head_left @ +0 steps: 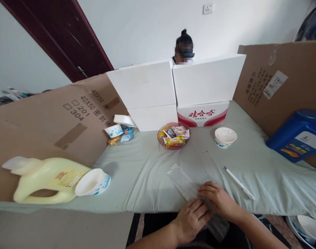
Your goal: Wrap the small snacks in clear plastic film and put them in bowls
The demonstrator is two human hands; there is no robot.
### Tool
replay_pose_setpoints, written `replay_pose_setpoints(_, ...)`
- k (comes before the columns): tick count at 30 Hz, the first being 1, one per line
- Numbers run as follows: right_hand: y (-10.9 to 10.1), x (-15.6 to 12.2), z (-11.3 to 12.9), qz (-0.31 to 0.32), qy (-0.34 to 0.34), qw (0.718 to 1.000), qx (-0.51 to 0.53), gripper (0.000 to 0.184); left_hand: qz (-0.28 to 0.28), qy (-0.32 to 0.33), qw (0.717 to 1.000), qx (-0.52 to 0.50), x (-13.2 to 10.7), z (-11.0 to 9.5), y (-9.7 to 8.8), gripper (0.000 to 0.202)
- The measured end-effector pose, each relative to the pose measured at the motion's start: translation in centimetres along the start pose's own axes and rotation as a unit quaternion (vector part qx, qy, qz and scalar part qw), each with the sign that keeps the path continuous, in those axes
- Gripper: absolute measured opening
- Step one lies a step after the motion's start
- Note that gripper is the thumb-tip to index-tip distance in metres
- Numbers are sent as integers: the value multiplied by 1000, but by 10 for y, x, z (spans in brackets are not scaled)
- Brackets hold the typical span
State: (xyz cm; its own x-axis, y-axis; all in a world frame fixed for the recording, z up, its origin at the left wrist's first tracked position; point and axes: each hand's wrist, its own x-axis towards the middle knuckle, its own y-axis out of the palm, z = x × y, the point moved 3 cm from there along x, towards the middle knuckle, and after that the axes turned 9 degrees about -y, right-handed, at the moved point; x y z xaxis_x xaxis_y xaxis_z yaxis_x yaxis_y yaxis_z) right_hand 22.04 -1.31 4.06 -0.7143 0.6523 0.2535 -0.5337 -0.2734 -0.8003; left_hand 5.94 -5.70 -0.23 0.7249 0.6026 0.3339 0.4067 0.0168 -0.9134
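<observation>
A clear plastic bag lies at the near edge of the covered table, and its lower end hangs over the edge towards my lap. My left hand grips the bag near that edge, fingers curled. Just to the right and slightly farther in, my right hand closes on the same bag, its fingers bent over the plastic. To the right of my right hand lies a white pen, apart from it. Beyond the bag stands a pinkish see-through bowl holding several wrapped snacks.
White boxes form a wall at the back, with a person behind. Cardboard panels flank both sides. A paper bowl and blue bottle stand right; a yellow jug and another paper bowl lie left.
</observation>
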Motion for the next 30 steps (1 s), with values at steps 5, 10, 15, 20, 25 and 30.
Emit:
replay_pose_setpoints(5, 9, 21, -4, 14, 9, 1000, -3, 35, -43, -26, 995, -90, -1, -1, -5, 15)
replay_pose_setpoints(10, 15, 21, 0, 32, 12, 999, 12, 29, -132, -223, 932, -254, 7, 28, -34, 23)
replay_pose_setpoints(15, 21, 21, -7, -11, 108, 991, 78, 38, -169, -358, 916, -69, 17, 79, -46, 28)
replay_pose_setpoints(20, 34, 29, -15, -28, 183, 979, 85, 49, -119, -381, 916, 34, 28, 102, -38, 23)
replay_pose_setpoints(25, 42, 41, -16, -68, 193, 978, 44, 50, -125, -389, 911, 54, 27, 105, -34, 20)
replay_pose_setpoints(30, 46, 51, -18, -55, 206, 977, -9, 44, -120, -409, 903, 55, 26, 112, -34, 18)
